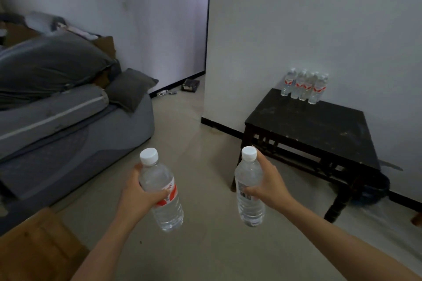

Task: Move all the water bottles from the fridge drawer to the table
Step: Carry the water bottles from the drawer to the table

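Note:
My left hand [137, 191] grips a clear water bottle [164, 210] with a white cap and a red label, held upright over the floor. In my right hand [268, 183] is a second clear bottle [249, 189], its barcode facing me. Both are in front of me, short of the dark wooden table [319, 130] at the right. At the table's far corner against the wall stands a cluster of several water bottles [304, 85] with red labels. The fridge drawer is out of view.
A grey sofa [75, 134] with dark cushions fills the left side. A white wall corner [206, 52] juts out between the sofa and the table, with a passage behind it. A wooden surface [38, 248] lies at the bottom left. Small clutter [190, 85] sits on the far floor.

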A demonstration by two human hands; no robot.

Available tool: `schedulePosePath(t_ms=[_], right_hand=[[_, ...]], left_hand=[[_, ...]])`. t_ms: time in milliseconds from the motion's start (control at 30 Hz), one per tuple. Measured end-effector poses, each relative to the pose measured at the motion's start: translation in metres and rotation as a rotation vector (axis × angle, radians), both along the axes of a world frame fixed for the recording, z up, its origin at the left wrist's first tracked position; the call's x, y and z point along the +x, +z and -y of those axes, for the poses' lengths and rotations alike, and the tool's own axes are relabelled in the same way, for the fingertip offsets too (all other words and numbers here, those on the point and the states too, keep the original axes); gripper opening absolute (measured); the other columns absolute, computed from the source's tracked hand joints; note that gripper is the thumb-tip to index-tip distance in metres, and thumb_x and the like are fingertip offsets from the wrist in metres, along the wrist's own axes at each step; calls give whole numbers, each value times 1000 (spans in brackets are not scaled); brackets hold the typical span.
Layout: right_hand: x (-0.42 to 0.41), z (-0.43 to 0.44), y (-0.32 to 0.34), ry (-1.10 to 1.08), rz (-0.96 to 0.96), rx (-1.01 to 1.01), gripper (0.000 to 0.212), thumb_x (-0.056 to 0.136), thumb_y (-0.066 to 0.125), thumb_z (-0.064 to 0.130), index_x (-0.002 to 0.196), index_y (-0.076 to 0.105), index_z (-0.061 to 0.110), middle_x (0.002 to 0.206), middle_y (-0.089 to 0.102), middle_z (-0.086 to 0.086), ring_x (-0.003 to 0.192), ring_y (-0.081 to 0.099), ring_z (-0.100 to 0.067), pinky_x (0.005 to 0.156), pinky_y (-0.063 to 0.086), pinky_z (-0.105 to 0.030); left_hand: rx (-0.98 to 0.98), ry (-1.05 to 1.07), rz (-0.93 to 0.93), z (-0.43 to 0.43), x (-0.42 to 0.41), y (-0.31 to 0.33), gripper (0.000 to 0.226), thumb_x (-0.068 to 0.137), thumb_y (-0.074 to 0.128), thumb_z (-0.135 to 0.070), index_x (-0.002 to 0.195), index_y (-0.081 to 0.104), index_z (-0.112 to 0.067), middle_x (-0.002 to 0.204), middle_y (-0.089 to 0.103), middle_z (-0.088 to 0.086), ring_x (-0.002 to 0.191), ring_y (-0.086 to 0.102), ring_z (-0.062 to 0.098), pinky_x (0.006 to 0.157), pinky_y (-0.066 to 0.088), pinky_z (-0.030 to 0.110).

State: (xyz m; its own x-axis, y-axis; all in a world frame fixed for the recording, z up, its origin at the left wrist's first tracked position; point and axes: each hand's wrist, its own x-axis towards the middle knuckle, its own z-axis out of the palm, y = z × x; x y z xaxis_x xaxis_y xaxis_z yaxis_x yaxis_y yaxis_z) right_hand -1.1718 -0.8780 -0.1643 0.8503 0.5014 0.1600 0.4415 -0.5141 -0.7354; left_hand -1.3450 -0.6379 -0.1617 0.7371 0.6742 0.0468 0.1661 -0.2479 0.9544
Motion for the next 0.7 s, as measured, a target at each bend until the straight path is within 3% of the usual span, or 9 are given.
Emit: schedulePosePath(t_ms=[200, 367, 467, 533, 633, 700], right_hand=[[69, -76, -2, 80, 33, 0, 99, 47, 75, 28, 131, 26, 46, 108, 54, 1, 101, 51, -23, 83, 50, -44], [113, -137, 2, 163, 42, 32, 99, 50, 78, 21, 138, 32, 30, 117, 53, 9, 110, 51, -20, 95, 44, -46], [128, -162, -3, 196, 44, 18, 96, 52, 78, 26, 137, 33, 29, 122, 52, 10, 115, 49, -17, 99, 40, -47], [140, -182, -6, 208, 29, 16, 95, 52, 79, 24, 136, 35, 30, 118, 53, 13, 112, 50, -14, 95, 44, -38], [157, -214, -7, 224, 26, 12, 90, 51, 78, 18, 130, 39, 32, 104, 53, 22, 98, 53, -5, 82, 45, -25], [166, -233, -3, 220, 32, -12, 88, 53, 79, 15, 130, 40, 31, 99, 52, 24, 92, 53, -5, 78, 45, -21]], left_hand=[[-37, -2, 32, -38, 69, 10, 57, 49, 78, -24, 89, 42, -43, 92, 54, -21, 84, 52, -4, 75, 47, 31], [-11, 66, 79, -85, 113, 10, 69, 54, 84, -7, 102, 44, -35, 94, 53, -22, 87, 53, -3, 69, 44, 23], [-4, 92, 75, -112, 127, 7, 66, 44, 78, -20, 98, 44, -39, 92, 55, -22, 84, 53, -5, 65, 43, 18], [-8, 97, 85, -133, 140, 5, 64, 44, 78, -19, 90, 42, -44, 90, 54, -22, 81, 52, -4, 64, 41, 17], [-14, 71, 103, -169, 162, -2, 64, 55, 84, -4, 91, 43, -37, 89, 54, -18, 80, 54, 3, 63, 39, 16], [-25, 50, 121, -193, 176, -4, 62, 48, 83, -15, 93, 45, -35, 89, 55, -17, 80, 54, 2, 62, 39, 17]])
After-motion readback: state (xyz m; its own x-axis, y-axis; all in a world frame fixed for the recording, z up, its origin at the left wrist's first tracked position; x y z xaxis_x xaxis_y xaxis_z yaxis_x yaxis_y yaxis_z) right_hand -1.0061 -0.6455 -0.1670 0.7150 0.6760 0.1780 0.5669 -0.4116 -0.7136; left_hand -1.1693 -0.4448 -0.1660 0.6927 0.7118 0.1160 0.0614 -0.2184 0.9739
